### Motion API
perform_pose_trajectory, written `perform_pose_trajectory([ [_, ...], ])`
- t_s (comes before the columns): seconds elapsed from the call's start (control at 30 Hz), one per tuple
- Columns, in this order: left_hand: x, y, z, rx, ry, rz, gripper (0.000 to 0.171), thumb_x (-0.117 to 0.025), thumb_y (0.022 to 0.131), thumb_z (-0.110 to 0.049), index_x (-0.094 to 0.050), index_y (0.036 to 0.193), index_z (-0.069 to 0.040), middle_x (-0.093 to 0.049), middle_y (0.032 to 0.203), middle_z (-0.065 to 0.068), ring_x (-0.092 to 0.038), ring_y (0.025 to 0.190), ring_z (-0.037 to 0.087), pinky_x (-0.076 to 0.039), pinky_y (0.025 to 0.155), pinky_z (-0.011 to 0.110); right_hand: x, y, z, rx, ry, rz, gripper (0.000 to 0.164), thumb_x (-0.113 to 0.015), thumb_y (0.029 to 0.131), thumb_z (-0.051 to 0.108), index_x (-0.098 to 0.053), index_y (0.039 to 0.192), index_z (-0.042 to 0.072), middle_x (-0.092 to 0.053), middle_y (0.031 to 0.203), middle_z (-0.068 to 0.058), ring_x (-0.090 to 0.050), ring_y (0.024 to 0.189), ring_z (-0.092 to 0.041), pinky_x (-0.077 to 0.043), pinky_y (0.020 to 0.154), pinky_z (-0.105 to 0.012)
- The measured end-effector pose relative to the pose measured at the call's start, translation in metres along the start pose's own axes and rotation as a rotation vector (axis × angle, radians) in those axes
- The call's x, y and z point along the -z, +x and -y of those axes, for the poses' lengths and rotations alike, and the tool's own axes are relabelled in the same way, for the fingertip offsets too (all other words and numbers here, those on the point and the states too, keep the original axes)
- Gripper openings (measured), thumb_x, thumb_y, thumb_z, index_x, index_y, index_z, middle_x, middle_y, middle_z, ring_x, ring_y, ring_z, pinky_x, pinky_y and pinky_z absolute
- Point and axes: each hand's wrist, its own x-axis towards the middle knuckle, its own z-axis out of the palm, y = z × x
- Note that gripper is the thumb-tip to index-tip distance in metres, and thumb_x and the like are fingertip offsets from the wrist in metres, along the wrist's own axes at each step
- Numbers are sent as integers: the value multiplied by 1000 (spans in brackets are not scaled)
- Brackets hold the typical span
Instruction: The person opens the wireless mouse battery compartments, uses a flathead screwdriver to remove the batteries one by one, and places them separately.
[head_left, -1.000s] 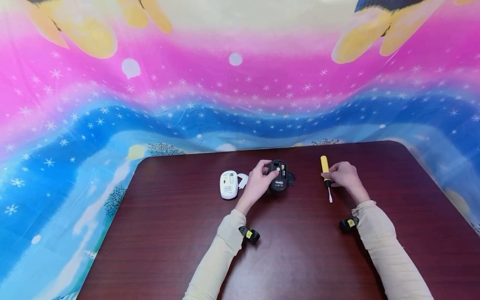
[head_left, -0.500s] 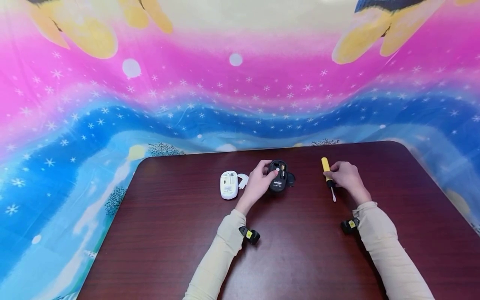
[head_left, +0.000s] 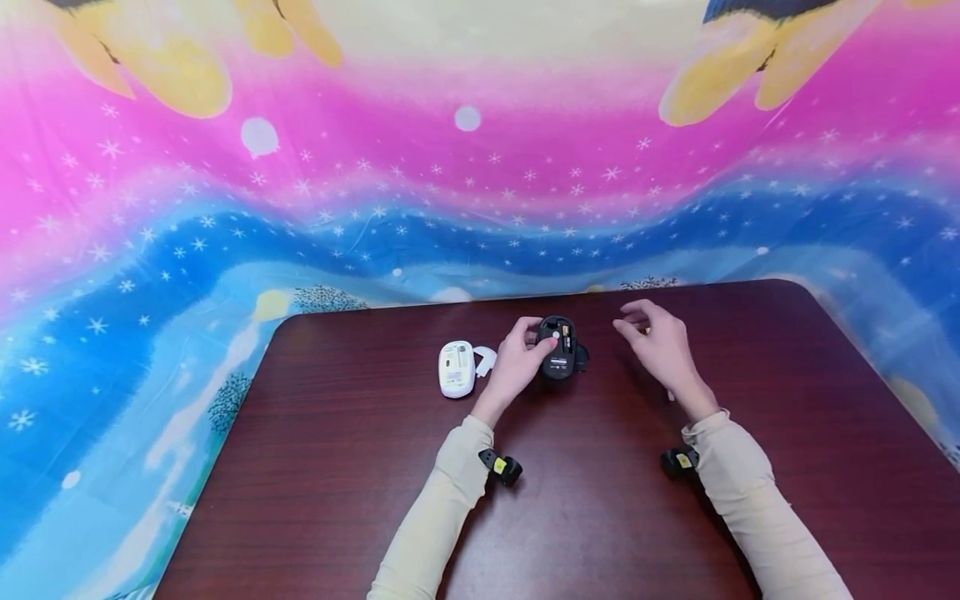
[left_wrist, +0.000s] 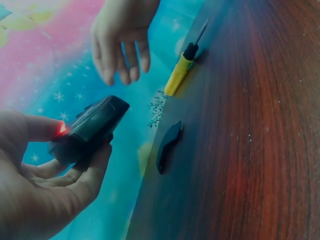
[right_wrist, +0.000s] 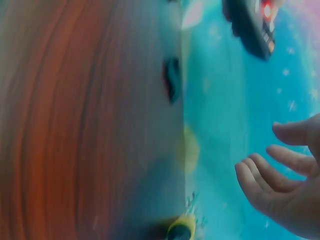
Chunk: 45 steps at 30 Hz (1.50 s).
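My left hand (head_left: 516,360) grips a black computer mouse (head_left: 558,360), its underside towards the head camera and its battery bay uncovered. Inside the bay a battery (head_left: 566,332) shows. A red light glows at the thumb tip in the left wrist view. On the table just past the mouse lies a black battery cover (left_wrist: 169,147). My right hand (head_left: 663,346) is raised to the right of the mouse, fingers loosely bent around nothing. Below it a yellow-and-black screwdriver (left_wrist: 182,67) lies on the table, mostly hidden by the hand in the head view.
A white mouse (head_left: 456,371) lies underside up left of my left hand, its white cover (head_left: 486,361) beside it. The dark wooden table (head_left: 337,467) ends at a printed cloth backdrop (head_left: 480,208).
My right hand has let go of the screwdriver, leaving it on the table, and has moved left and up towards the mouse. My left hand still holds the black mouse in nearly the same place.
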Motion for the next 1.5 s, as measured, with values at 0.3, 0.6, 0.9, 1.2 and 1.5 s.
perform_pose_trajectory([
  [0.3, 2, 0, -3, 40, -43, -14, 42, -69, 98, -18, -59, 136, -4, -72, 112, 18, -71, 107, 28, -54, 89, 36, -17, 0, 22, -6, 285, 195, 36, -67, 102, 12, -62, 136, 1, -66, 125, -27, -70, 105, -42, -57, 79, -22],
  [0.6, 3, -1, -3, 49, -68, -7, 42, -69, 96, -16, -59, 135, -3, -72, 115, 19, -71, 105, 27, -53, 81, 30, -32, -3, 30, -27, 440, 288, 39, -63, 103, 6, -58, 141, -3, -62, 132, -28, -71, 103, -35, -60, 83, -46],
  [0.9, 3, -1, -2, 44, -103, 12, 41, -68, 97, -12, -59, 136, -1, -70, 119, 20, -70, 103, 28, -51, 73, 25, -40, -4, 34, -30, 437, 275, 34, -63, 103, 5, -62, 136, -3, -64, 130, -28, -71, 106, -38, -61, 81, -35],
  [1.2, 5, -1, -2, 68, -120, 28, 41, -68, 98, -13, -58, 136, -1, -68, 122, 20, -69, 105, 28, -53, 74, 29, -41, -5, 38, -50, 433, 275, 30, -66, 101, 4, -65, 130, -3, -67, 125, -26, -71, 105, -39, -61, 80, -32],
  [1.5, 5, -2, 0, 92, -127, 37, 42, -68, 98, -12, -59, 137, -1, -69, 119, 19, -69, 105, 29, -56, 85, 38, -39, -4, 40, -72, 375, 316, 25, -64, 100, -2, -63, 125, -4, -66, 123, -26, -71, 104, -38, -61, 80, -36],
])
